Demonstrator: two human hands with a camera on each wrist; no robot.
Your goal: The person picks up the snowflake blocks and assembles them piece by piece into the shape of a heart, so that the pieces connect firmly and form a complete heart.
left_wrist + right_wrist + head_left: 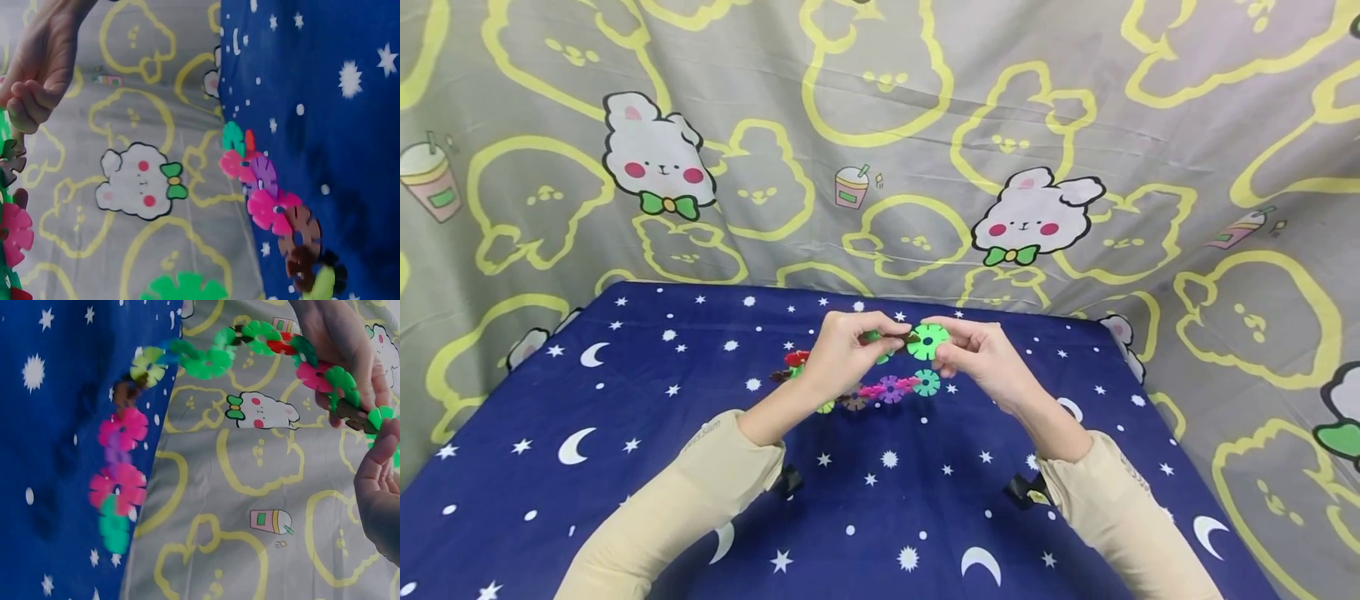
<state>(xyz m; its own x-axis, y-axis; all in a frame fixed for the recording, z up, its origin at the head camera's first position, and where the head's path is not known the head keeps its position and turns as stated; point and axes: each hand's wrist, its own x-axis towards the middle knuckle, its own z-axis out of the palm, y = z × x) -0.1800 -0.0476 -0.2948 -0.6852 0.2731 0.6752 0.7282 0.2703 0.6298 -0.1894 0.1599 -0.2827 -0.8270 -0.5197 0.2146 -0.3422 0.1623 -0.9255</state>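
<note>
A chain of slotted plastic snowflake discs [209,365] in green, pink, purple, brown and red curves between and below the hands. My left hand [850,350] pinches the chain at a dark brown disc [351,417]. The right hand [985,358] pinches a bright green disc [927,355] by its edge, right against the brown one. Whether those two are fully slotted together cannot be told. The chain's far end hangs above the cloth and finishes in a teal disc [934,388], beside a pink and a purple disc [883,393]. Part of the chain is hidden behind my left hand and wrist.
A dark blue cloth [887,508] with white moons and stars covers the table. Behind it hangs a grey curtain [917,175] printed with yellow outlines and white rabbits. Black straps [1026,492] show by both cuffs.
</note>
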